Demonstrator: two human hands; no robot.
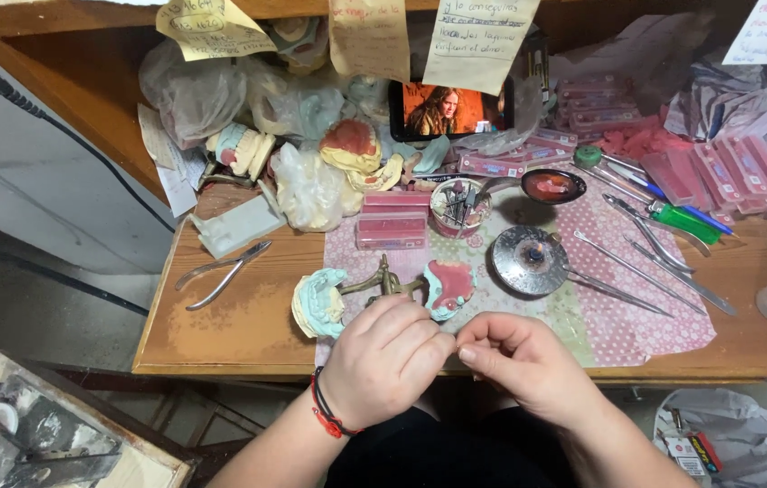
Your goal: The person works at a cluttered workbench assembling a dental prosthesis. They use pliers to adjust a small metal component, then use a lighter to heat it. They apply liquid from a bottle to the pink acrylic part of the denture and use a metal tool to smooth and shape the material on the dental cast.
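Both hands sit closest to the lens, brought together at the near edge of the wooden bench [248, 334]. Left hand [383, 357], with a red cord on the wrist, is curled nearly closed, thumb and forefinger pinched; right hand [523, 361] is curled the same way, its fingertips meeting the left's. Something very small seems to be pinched between them, but it is too tiny to tell what, or which hand really has it.

Taking the hinged brass frame [388, 282] as the landmark: it lies just beyond the left knuckles, almost touching them. A pale green-blue plaster cast [318, 305] sits on its left end, and a cast with pink wax gums [449, 287] on its right end. Right of the frame stands a round metal burner [528, 260] with a small flame; further right lie several long metal tools [645, 267]. Behind the frame are stacked pink wax strips [392, 221] and a cup of small tools [458, 206]. Left of it lie pliers [221, 271].

This looks like a fiddly fingertip stage of work on the wax gums; the next move would call for a steady, light pinch
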